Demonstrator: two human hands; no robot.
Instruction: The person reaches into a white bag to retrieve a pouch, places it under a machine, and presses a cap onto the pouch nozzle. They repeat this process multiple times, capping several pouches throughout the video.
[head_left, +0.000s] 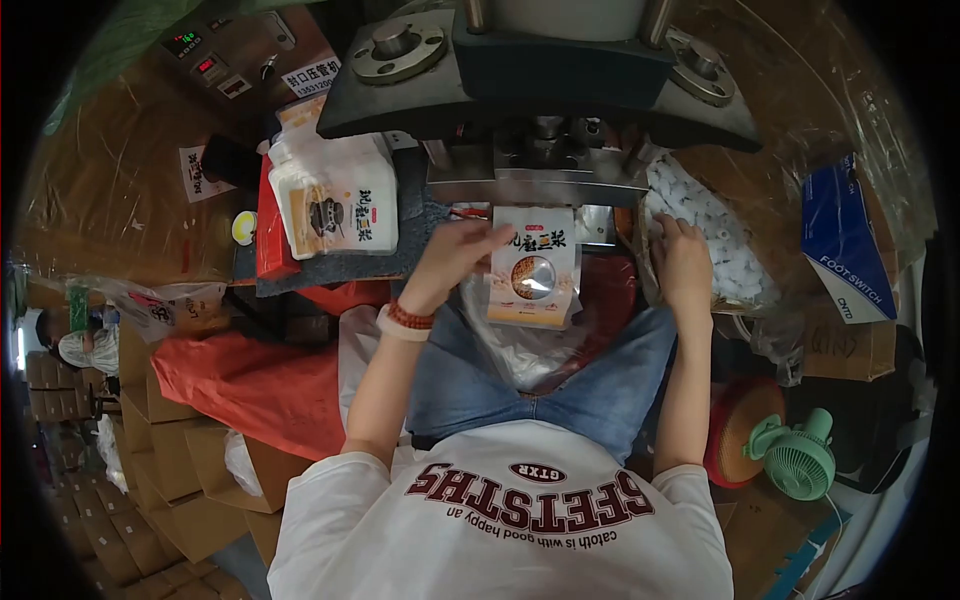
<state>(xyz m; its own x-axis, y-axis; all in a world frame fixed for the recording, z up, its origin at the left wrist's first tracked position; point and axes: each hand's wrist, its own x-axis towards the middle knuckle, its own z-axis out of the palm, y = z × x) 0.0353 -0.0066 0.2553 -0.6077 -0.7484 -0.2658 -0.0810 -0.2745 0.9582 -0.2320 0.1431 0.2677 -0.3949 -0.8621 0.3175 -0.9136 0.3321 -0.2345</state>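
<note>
A white-and-orange printed stand-up pouch [533, 275] with a round window hangs upright at the front of the press machine [545, 185]. My left hand [462, 258], with a beaded bracelet at the wrist, has its fingers closed on the pouch's upper left edge. At the near left edge of a heap of small white plastic pieces [705, 225], apparently spouts, is my right hand [683, 262]. Its fingers are bent together, and whatever lies between the tips is hidden. A stack of similar pouches [335, 205] lies to the left on a dark surface.
A red box side [272, 225] borders the pouch stack. A blue foot-switch box [845, 240] stands at the right, above a green fan [800, 460]. The control panel [225, 65] is at the upper left. Red cloth [245, 385] and cardboard boxes [180, 470] are at the lower left.
</note>
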